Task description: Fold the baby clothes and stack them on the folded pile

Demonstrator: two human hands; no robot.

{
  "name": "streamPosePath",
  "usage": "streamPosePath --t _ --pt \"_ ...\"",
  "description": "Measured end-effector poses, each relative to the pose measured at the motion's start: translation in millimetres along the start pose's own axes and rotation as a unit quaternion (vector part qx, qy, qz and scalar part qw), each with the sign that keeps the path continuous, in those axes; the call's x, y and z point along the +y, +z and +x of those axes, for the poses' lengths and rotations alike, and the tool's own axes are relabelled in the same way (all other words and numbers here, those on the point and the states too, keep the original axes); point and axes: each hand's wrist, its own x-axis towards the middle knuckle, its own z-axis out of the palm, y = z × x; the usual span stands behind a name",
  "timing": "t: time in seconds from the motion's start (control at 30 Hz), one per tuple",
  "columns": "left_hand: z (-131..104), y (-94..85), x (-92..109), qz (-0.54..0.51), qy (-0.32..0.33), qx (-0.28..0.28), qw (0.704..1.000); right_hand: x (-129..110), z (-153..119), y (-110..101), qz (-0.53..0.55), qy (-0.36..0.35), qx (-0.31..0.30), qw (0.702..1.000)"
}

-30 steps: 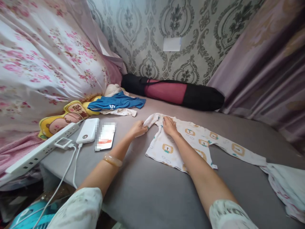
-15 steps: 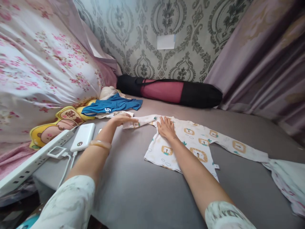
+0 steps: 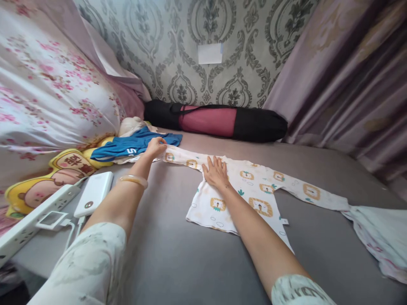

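A white long-sleeved child's shirt [image 3: 244, 180] with orange lion prints lies spread on the grey bed surface [image 3: 178, 254], both sleeves stretched out sideways. My left hand [image 3: 155, 147] pinches the cuff end of its left-hand sleeve, beside a blue garment [image 3: 140, 142]. Flat on the shirt's upper left, near the shoulder, rests my right hand [image 3: 216, 171] with fingers spread. The far right cuff meets a pale folded cloth [image 3: 381, 228].
A black and red long bag [image 3: 210, 120] lies along the wall. At left are a yellow cushion [image 3: 32, 190], a white power bank [image 3: 94, 192] with cables, and a power strip [image 3: 41, 222]. Curtains [image 3: 333, 84] hang on the right.
My left hand has moved up and away with the sleeve end, which now lies straighter and farther out. My right hand stays on the shirt. The view has shifted slightly right.
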Motion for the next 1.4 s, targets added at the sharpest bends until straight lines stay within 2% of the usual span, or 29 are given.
streamPosePath --t 0.07,0.17,0.27,0.37,0.47,0.53,0.6,0.67,0.77,0.83,0.97,1.13,1.23,1.4 --pt "5.6 6.1 -0.5 0.063 0.027 0.012 0.998 -0.5 -0.8 -0.8 0.001 0.006 -0.005 1.0" --pt "8.2 12.8 -4.4 0.128 0.061 0.003 0.99 -1.2 -1.5 -2.2 0.0 0.009 -0.015 1.0" --pt "5.5 19.5 -7.7 0.205 0.102 -0.005 0.973 -1.6 -1.2 -2.5 -0.002 0.006 -0.012 1.0" --pt "-0.9 25.8 -5.3 0.25 0.114 0.016 0.961 -1.7 -0.4 -1.1 -0.003 0.008 -0.01 1.0" --pt "-10.9 27.8 1.9 0.268 0.099 0.081 0.955 -1.2 0.0 0.1 -0.001 0.007 -0.006 1.0" --pt "-19.1 25.2 5.4 0.249 0.063 0.129 0.958 0.1 0.1 -0.3 0.007 0.003 0.0 1.0" --pt "-27.3 20.3 5.2 0.221 0.009 0.144 0.965 2.0 0.3 -2.0 0.025 -0.002 0.01 1.0" --pt "-33.9 14.6 0.6 0.196 -0.048 0.117 0.972 3.9 0.0 -4.7 0.054 -0.009 0.038 0.998" --pt "-38.7 9.0 -10.7 0.147 -0.108 0.046 0.982 3.9 -3.4 -8.6 0.086 -0.032 0.088 0.992" --pt "-37.7 9.0 -17.7 0.113 -0.127 0.018 0.985 0.5 -7.6 -9.9 0.089 -0.062 0.082 0.991" --pt "-27.9 16.0 -27.2 0.073 -0.145 0.02 0.986 -11.1 -13.5 -9.2 0.077 -0.089 0.044 0.992" --pt "-13.6 21.4 -34.9 0.036 -0.175 0.001 0.984 -20.6 -12.7 -5.5 0.052 -0.055 0.048 0.996" --pt "-10.3 19.6 -35.5 0.039 -0.171 -0.002 0.984 -22.5 -11.7 -3.9 0.048 -0.054 0.06 0.996" --pt "-10.3 17.0 -29.2 0.057 -0.164 -0.009 0.985 -17.6 -2.8 -7.7 0.122 -0.022 0.042 0.991"
